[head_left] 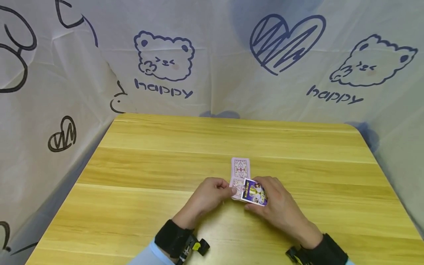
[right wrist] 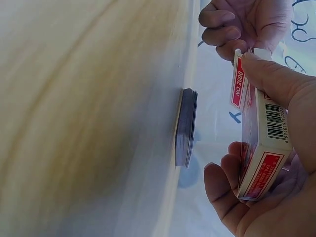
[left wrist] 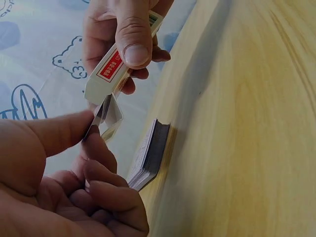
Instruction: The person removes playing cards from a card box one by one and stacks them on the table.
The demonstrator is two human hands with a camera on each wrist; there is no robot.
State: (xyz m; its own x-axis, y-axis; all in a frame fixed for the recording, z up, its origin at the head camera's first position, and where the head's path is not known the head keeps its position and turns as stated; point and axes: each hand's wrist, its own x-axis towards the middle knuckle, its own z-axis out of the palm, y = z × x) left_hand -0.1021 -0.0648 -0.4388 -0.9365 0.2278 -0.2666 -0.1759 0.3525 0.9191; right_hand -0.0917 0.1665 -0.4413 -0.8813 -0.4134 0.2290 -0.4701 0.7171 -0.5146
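Note:
My right hand point(head_left: 278, 202) grips a small card box point(head_left: 254, 192) with a purple picture front, tilted above the table. Red and white panels and a barcode show on the box point(right wrist: 269, 128) in the right wrist view. Its end flap point(right wrist: 238, 81), marked NO.2000, stands open toward my left hand point(head_left: 213, 195). Between left thumb and forefinger I pinch a thin playing card point(head_left: 237, 184) with a pink patterned back, right at the box's open end. How many cards are pinched cannot be told. A stack of playing cards point(head_left: 240, 167) lies just beyond, back side up.
The light wooden table point(head_left: 149, 165) carries the card stack near its middle. A pale cloth point(head_left: 218, 55) printed with bears, hearts and the word happy hangs behind the table and at both sides.

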